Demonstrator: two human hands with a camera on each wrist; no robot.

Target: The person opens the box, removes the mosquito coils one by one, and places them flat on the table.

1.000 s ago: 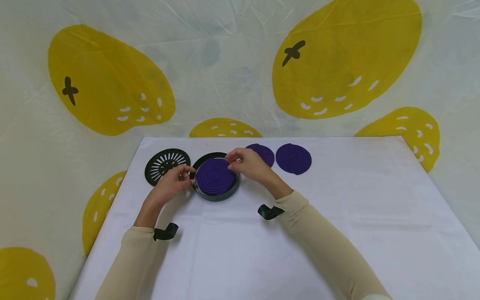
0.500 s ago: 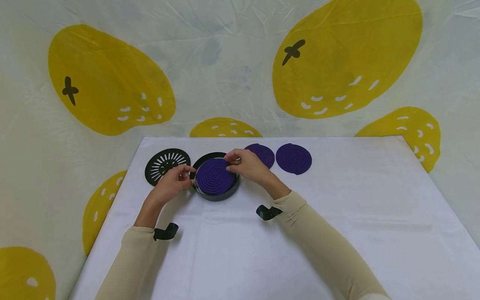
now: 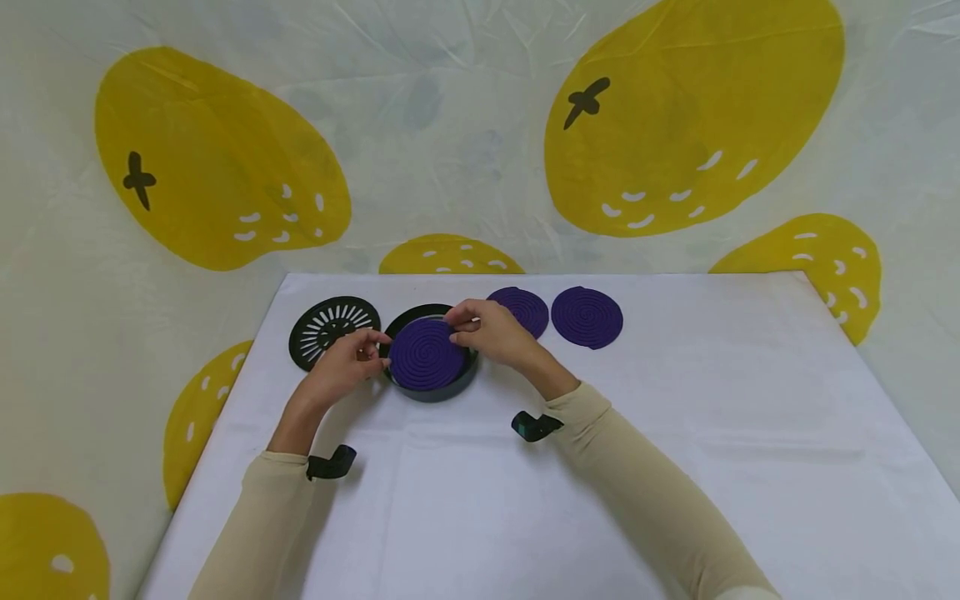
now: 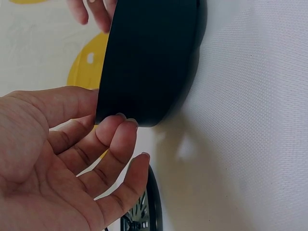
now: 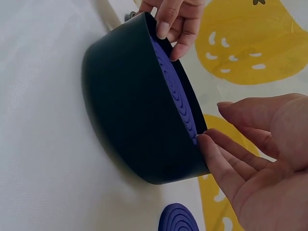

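Observation:
A purple mosquito coil point(image 3: 426, 354) lies in a round, dark tin point(image 3: 432, 396), tilted slightly inside the rim in the right wrist view. My left hand point(image 3: 347, 364) grips the tin's left edge; the left wrist view has one digit going over the rim and other fingertips against the outer wall. On the right side, fingertips of my right hand point(image 3: 491, 332) touch the coil's edge right at the rim. The thumb point(image 5: 233, 109) stands apart from the fingers there. Partly behind my left hand lies a black slotted lid point(image 3: 333, 321).
Two more purple coils lie flat along the back of the table, one point(image 3: 531, 313) partly covered by my right hand, the other point(image 3: 587, 317) beside it. The white tablecloth point(image 3: 480, 500) reaches a back wall point(image 3: 450, 150) printed with yellow fruit.
The coil has slid slightly left and down within the tin. My right hand has shifted a little left with it, while my left hand stays put.

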